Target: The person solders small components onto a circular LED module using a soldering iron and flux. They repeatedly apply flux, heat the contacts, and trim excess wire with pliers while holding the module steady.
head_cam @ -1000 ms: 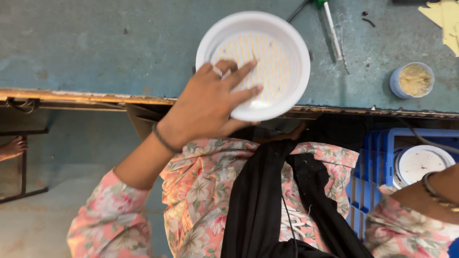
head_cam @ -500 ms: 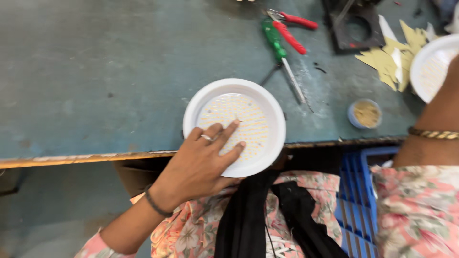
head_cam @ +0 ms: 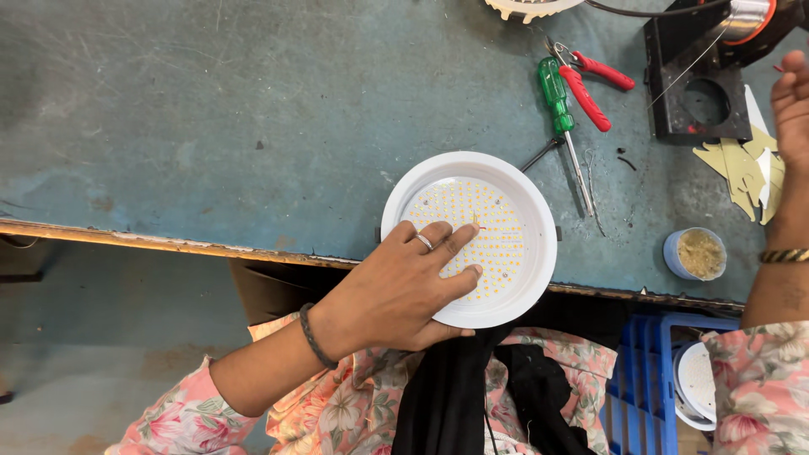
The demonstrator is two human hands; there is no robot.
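A white round lamp [head_cam: 506,211], its flat face dotted with small yellow LEDs, lies on the blue-green table [head_cam: 211,126] and overhangs the near edge. My left hand [head_cam: 404,286] lies on it, fingers spread over the LED face and thumb at the near rim, gripping it. A ring is on one finger and a dark band on the wrist. My right hand [head_cam: 792,109] is raised at the far right beside a black square fixture [head_cam: 704,101], fingers apart and holding nothing. A gold bangle [head_cam: 784,254] sits on that wrist.
A green screwdriver [head_cam: 556,97] and red-handled pliers [head_cam: 590,84] lie behind the lamp. Pale yellow cut-outs [head_cam: 742,168] and a small blue cup [head_cam: 695,253] of tan paste are at the right. Below the edge, a blue crate [head_cam: 645,388] holds another white lamp [head_cam: 698,383].
The view has shifted up and left over the table. My right hand, which held a white disc at the right half a second ago, is now raised and empty. My left hand stays on the lamp.
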